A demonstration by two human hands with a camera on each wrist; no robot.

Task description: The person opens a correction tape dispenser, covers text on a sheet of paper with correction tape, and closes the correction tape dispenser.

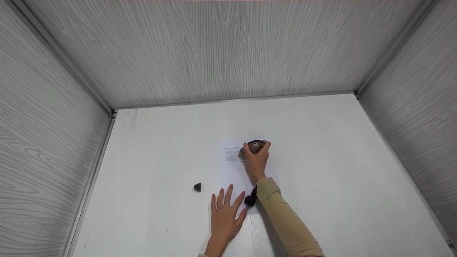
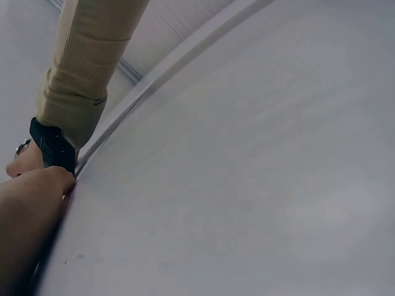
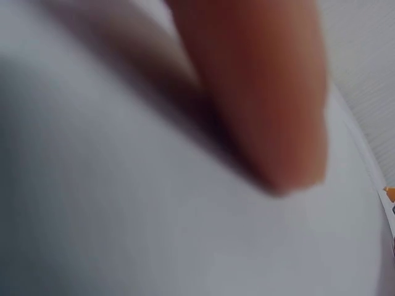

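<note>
Right hand: thumb and fingers curled, round dark-rimmed object gripped between them, beside the printed text on the upper part of the paper (contact with sheet can't be told). Left hand: fingers spread, nothing held, laid at the sheet's lower left. Sheet best pinned flat, object best held level. Small dark block seen left, off the sheet. Text shown by head view only; orange patch only by right wrist.
</note>
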